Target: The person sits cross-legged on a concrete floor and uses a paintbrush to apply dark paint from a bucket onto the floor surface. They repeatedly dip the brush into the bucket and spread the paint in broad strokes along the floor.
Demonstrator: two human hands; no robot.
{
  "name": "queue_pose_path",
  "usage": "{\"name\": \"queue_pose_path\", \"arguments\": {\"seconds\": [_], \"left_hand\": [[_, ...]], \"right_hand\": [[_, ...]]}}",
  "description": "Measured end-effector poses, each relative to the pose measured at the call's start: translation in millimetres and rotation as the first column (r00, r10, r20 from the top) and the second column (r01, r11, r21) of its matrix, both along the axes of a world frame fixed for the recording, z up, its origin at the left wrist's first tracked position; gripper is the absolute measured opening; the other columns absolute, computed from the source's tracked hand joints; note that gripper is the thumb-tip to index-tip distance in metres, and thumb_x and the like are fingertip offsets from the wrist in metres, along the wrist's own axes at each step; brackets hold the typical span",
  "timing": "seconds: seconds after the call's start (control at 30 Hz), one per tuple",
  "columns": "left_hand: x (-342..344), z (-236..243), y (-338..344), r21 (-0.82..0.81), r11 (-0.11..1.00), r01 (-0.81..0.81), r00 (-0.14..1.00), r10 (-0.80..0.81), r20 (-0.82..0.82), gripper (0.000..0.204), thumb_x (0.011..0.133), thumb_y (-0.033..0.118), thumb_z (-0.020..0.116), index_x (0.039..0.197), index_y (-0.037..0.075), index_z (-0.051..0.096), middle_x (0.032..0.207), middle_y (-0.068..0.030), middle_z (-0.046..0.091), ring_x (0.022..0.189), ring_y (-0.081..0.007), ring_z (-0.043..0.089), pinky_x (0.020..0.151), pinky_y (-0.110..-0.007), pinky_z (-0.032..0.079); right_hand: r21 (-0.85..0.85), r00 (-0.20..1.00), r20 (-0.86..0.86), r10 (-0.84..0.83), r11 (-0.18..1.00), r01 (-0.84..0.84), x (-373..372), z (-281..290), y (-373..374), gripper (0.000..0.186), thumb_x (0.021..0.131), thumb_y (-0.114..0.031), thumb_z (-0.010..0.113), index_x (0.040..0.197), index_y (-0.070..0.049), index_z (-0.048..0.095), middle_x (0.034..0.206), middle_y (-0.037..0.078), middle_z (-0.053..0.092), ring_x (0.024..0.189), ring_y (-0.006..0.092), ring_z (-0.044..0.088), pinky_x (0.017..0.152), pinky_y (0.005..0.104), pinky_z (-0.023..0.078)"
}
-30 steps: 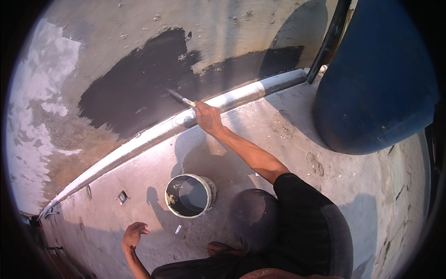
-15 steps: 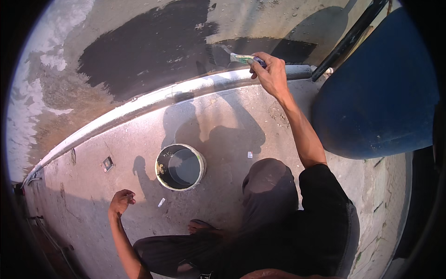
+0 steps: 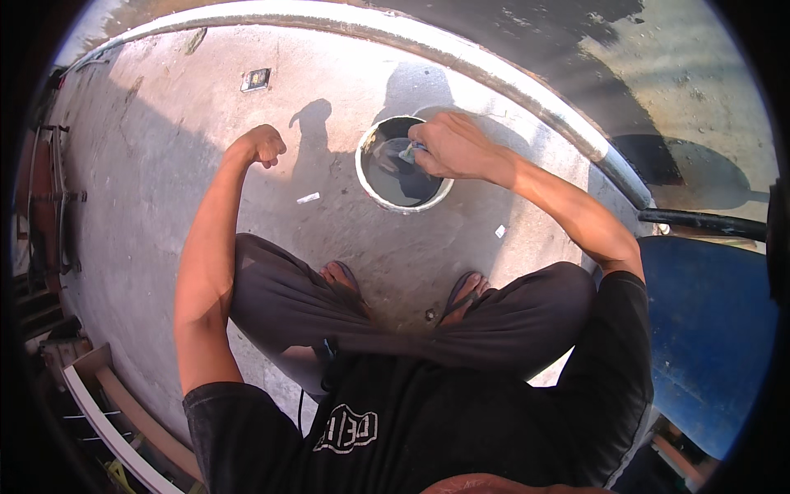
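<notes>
My right hand [image 3: 451, 146] is shut on a paintbrush [image 3: 409, 152], lowered into a round white bucket [image 3: 360, 171] of dark grey liquid, which stands on the concrete floor in front of my feet. Part of the brush is hidden by my fingers and the liquid. My left hand [image 3: 260, 146] hangs in the air left of the bucket, fingers curled, with nothing seen in it. Behind the bucket, a white pipe [image 3: 527, 102] runs along the foot of a wall [image 3: 625, 115] partly coated in dark grey.
A blue barrel [image 3: 708, 329] sits on my right beside a black pipe [image 3: 704, 221]. Metal and wood pieces [image 3: 90, 387] lie along the left side. A small dark packet [image 3: 255, 80] and a white scrap [image 3: 307, 198] are on the floor. My bent legs frame the lower area.
My right hand has brought the brush from the wall down into the bucket. The view has swung round, so the wall now shows at upper right. My left hand stays curled.
</notes>
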State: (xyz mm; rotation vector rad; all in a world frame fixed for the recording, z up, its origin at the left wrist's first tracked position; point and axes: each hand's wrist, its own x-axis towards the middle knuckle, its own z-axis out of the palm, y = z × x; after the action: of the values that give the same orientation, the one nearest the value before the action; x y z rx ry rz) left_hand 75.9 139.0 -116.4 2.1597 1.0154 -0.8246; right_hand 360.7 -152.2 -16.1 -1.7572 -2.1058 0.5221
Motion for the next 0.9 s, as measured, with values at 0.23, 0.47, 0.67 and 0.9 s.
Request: {"name": "queue_pose_path", "arguments": {"seconds": [0.23, 0.47, 0.67, 0.9], "left_hand": [[5.4, -20.4, 14.1, 0.074, 0.966, 0.248, 0.967, -0.243, -0.075, 0.022, 0.059, 0.017, 0.071, 0.07, -0.001, 0.065, 0.073, -0.0163, 0.063, 0.068, -0.0316, 0.065, 0.059, -0.043, 0.05], [-2.6, -29.9, 21.6, 0.038, 0.993, 0.108, 0.992, -0.106, -0.062, 0.02, 0.061, 0.017, 0.069, 0.07, -0.001, 0.066, 0.072, -0.0163, 0.064, 0.069, -0.0309, 0.066, 0.061, -0.043, 0.051], [8.6, -24.9, 14.1, 0.032, 0.991, 0.13, 0.99, -0.128, -0.058, 0.021, 0.058, 0.015, 0.071, 0.069, -0.001, 0.063, 0.069, -0.0153, 0.061, 0.068, -0.0302, 0.066, 0.059, -0.042, 0.051], [15.1, -8.2, -0.4, 0.05, 0.992, 0.112, 0.992, -0.109, -0.059, 0.018, 0.074, 0.006, 0.055, 0.073, -0.008, 0.067, 0.075, -0.019, 0.071, 0.07, -0.0239, 0.072, 0.062, -0.038, 0.053]], "right_hand": [[-0.027, 0.998, 0.064, 0.013, 1.0, -0.011, -4.2, -43.0, 4.1, 0.014, 0.074, -0.008, 0.06, 0.069, 0.005, 0.058, 0.062, 0.026, 0.057, 0.062, 0.0432, 0.059, 0.062, 0.0506, 0.046], [0.09, 0.996, 0.071, -0.045, 0.995, 0.038, 4.9, -3.7, -5.7, 0.013, 0.075, -0.005, 0.06, 0.067, 0.003, 0.054, 0.059, 0.022, 0.056, 0.057, 0.0395, 0.059, 0.057, 0.0468, 0.045], [0.293, 0.926, 0.375, 0.041, 0.943, -0.16, 12.8, -17.0, -20.5, 0.011, 0.078, -0.004, 0.062, 0.077, -0.002, 0.051, 0.057, 0.013, 0.053, 0.054, 0.0321, 0.057, 0.053, 0.0415, 0.045], [0.293, 0.977, 0.202, -0.072, 0.956, 0.01, 13.7, 6.5, -41.9, 0.009, 0.077, -0.006, 0.061, 0.077, 0.001, 0.055, 0.058, 0.017, 0.057, 0.052, 0.0343, 0.059, 0.05, 0.0429, 0.045]]}}
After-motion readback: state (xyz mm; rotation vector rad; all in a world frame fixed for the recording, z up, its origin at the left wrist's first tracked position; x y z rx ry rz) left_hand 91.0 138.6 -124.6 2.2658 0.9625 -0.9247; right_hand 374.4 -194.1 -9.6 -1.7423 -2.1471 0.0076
